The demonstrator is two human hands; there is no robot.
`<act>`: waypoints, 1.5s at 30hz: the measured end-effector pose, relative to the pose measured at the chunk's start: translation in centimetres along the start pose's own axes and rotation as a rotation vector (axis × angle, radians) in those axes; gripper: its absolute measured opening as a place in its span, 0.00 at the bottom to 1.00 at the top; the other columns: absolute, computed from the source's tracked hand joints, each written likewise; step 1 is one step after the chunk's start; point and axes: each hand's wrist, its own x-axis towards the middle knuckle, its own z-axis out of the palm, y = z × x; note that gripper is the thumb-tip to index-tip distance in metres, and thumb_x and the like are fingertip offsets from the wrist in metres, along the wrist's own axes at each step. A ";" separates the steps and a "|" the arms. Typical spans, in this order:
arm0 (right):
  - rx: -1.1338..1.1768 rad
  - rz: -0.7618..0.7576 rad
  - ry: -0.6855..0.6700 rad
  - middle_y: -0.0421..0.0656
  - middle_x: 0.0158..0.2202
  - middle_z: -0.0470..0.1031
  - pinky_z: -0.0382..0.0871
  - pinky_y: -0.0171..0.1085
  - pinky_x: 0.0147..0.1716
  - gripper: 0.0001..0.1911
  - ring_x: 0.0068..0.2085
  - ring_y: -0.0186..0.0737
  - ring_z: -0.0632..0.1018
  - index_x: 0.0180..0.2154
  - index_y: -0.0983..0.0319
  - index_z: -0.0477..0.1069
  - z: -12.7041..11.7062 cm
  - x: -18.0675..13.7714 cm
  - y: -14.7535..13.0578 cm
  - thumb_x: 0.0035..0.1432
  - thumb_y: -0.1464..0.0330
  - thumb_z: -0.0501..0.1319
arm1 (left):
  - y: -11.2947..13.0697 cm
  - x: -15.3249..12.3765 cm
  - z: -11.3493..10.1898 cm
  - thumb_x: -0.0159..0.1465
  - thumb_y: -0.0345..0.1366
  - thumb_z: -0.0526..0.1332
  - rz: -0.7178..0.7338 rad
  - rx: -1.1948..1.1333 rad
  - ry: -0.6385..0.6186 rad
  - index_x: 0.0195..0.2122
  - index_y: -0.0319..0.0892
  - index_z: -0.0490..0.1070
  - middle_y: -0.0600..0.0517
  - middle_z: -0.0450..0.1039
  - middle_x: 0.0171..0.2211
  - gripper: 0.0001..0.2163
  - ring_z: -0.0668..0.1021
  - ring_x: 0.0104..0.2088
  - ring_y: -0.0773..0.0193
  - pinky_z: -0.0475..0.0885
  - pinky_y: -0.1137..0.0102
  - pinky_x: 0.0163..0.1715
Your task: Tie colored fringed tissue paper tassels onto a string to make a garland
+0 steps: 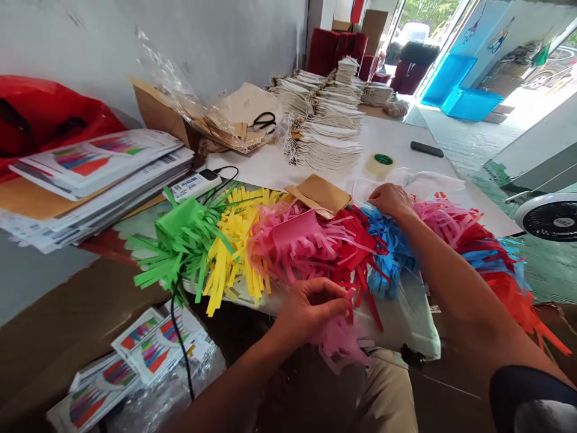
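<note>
My left hand (306,310) pinches a pink tissue-paper tassel (342,343) between thumb and fingers, and its fringe hangs over my lap at the table's front edge. My right hand (391,198) is farther back, fingers curled down behind the blue tassels (390,240), beside thin clear plastic; what lies under its fingertips is hidden. Along the table edge lie green tassels (180,231), yellow tassels (241,234), a pink pile (295,234) and red tassels (356,246). More pink tassels (446,219) and orange ones (507,294) lie right of my right forearm.
Brown paper envelopes (320,195) sit behind the pink pile. Beyond are a tape roll (381,163), a black phone-like object (427,148), scissors (265,122) and stacked white stringed bundles (329,126). Printed sheets (99,162) are piled at left; a fan (552,218) stands at right.
</note>
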 end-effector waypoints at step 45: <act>0.610 -0.555 0.159 0.36 0.33 0.77 0.71 0.31 0.36 0.06 0.34 0.31 0.78 0.38 0.57 0.75 -11.7 -35.4 5.9 0.63 0.75 0.65 | 2.4 -4.6 12.2 0.67 0.28 0.66 0.730 0.863 -0.165 0.37 0.42 0.78 0.52 0.79 0.35 0.02 0.79 0.36 0.67 0.73 0.72 0.39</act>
